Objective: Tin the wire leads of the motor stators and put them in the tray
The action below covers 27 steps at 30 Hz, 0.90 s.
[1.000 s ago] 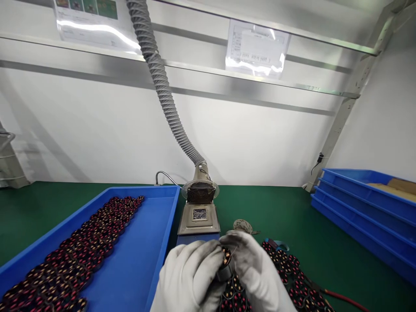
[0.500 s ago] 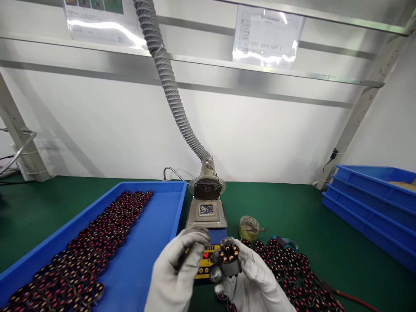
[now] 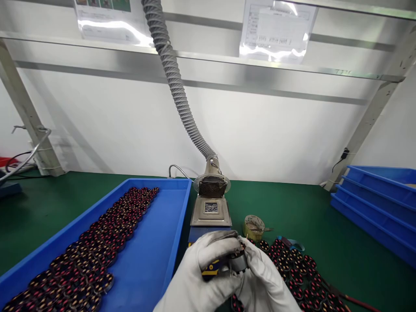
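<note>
In front of the solder-pot-like heated unit, both my hands, in white gloves with darkened fingertips, meet at a small round part. It has a grey metal rim and copper-coloured pieces on its top, now mostly covered by fingers. My right hand grips it from the right. The fingers and thumb of my left hand close on its left side. Through the gap in the left hand shows a bit of the unit's yellow panel. Similar round parts with pink and tan marks lie beside my right hand.
On the left, a long blue tray holds rows of such parts. A small tin with a thin tool stands right of the unit. Blue trays are stacked at far right. A grey duct hose hangs above the unit.
My left hand has moved right from in front of the yellow panel to the round part. The part has tilted and is more covered. The view has shifted slightly.
</note>
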Available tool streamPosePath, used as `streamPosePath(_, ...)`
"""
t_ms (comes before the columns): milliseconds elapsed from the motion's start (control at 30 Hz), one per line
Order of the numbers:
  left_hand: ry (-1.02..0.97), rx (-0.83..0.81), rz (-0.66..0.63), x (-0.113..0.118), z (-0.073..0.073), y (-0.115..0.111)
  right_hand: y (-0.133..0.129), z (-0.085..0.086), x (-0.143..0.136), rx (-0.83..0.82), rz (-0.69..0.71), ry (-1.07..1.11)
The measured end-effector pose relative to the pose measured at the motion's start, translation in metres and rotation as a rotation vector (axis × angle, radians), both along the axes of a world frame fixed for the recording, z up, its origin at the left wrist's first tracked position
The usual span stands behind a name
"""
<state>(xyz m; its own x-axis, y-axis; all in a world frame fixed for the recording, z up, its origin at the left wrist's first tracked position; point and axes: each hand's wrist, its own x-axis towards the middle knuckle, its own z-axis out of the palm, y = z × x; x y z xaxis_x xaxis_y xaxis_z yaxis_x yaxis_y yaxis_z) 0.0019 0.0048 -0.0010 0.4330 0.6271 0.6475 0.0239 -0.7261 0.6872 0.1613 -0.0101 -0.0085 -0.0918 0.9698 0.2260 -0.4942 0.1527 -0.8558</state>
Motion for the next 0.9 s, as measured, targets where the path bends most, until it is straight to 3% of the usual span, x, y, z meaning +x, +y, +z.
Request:
streamPosePath(167,-0.288,-0.113,-0.059,0.006,-0.003,0.0,-0.006,-0.004,-0.016,-0.075,-0.027,0.052)
streamPosePath(300,-0.61,-0.309,0.15,0.003,-0.002,0.0,-0.012,-0.011,-0.022,-0.167,0.061,0.191)
streamPosePath(367,-0.552,-0.387,0.219,0.001,0.003,-0.003,-0.013,-0.012,-0.023,-0.212,0.108,0.25)
streamPosePath(433,-0.339,-0.423,0.169,0.002,0.009,-0.006,-0.011,-0.011,-0.023,-0.24,0.101,0.296)
streamPosePath(500,-0.281,-0.421,0.108,0.006,0.011,-0.008,-0.01,-0.011,-0.025,-0.24,0.065,0.314)
streamPosePath(633,-0.399,-0.361,0.151,0.006,0.005,-0.004,-0.01,-0.009,-0.025,-0.206,-0.02,0.276)
streamPosePath(767,-0.469,-0.422,0.244,-0.003,0.003,0.002,-0.014,-0.006,-0.023,-0.216,0.041,0.272)
streamPosePath(900,-0.249,-0.411,0.053,0.003,0.012,-0.005,-0.014,-0.002,-0.025,-0.229,0.103,0.288)
